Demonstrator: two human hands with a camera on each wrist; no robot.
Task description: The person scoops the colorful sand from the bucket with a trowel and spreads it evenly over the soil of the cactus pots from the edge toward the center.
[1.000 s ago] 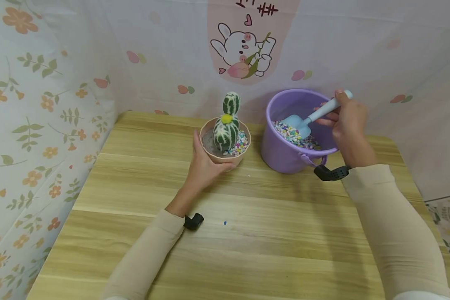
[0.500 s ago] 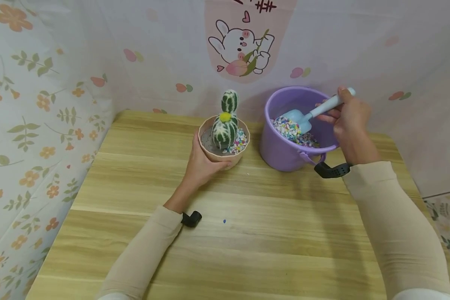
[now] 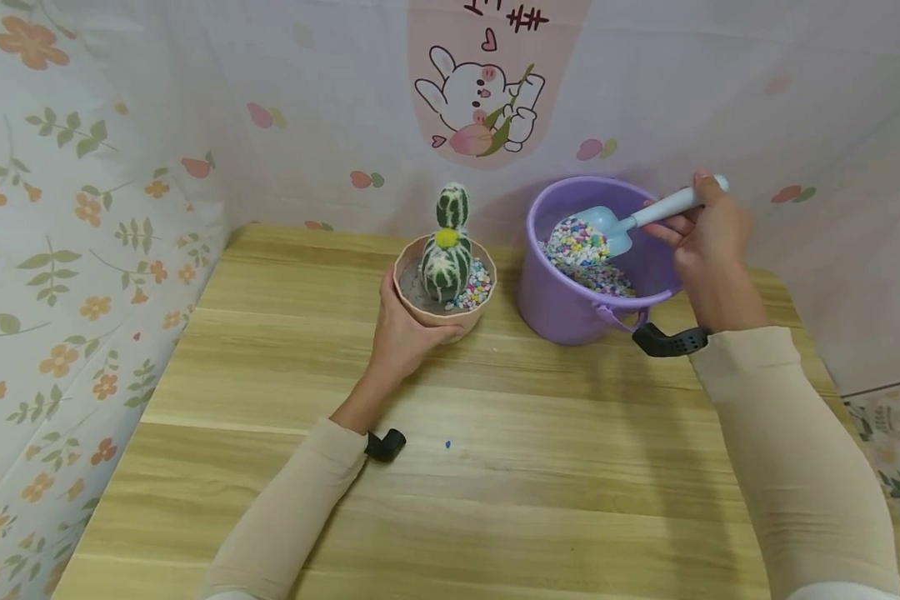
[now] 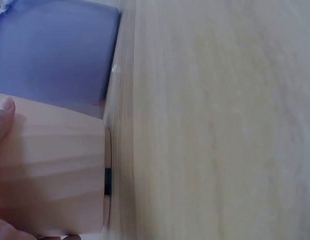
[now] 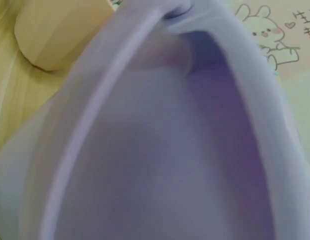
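Right hand (image 3: 714, 237): its thumb and fingers hold the light-blue scoop by the handle, close to the end; the hand is above the right side of the bucket rim.
Scoop (image 3: 630, 222): it is tilted, with the blade to the left and lower than the handle; the blade is inside the bucket and carries a heap of coloured pebbles (image 3: 579, 242). Whether the blade touches the pebbles below, I cannot tell.
Left hand (image 3: 405, 337): it grips the pot, with the thumb on the near side and the other fingers around the left side.
Pot (image 3: 476, 317): pale orange, with wavy rim, upright on the far part of the table, left of the bucket and near it, but apart.
Cactus (image 3: 446, 273): it stands in the pot, green with white lines and a yellow flower (image 3: 447, 238). Pebbles lie to its right; a grey surface shows to its left.
Bucket (image 3: 566, 304): purple, upright, at the far right; more pebbles lie at its bottom.
Sleeves (image 3: 787, 450): beige, with a black camera (image 3: 386, 446) at each wrist.
Table (image 3: 495, 517): of wood pattern; one small blue bit (image 3: 447, 444) lies on the near part.
Far cloth (image 3: 307, 158): pale, with a printed rabbit (image 3: 480, 96).
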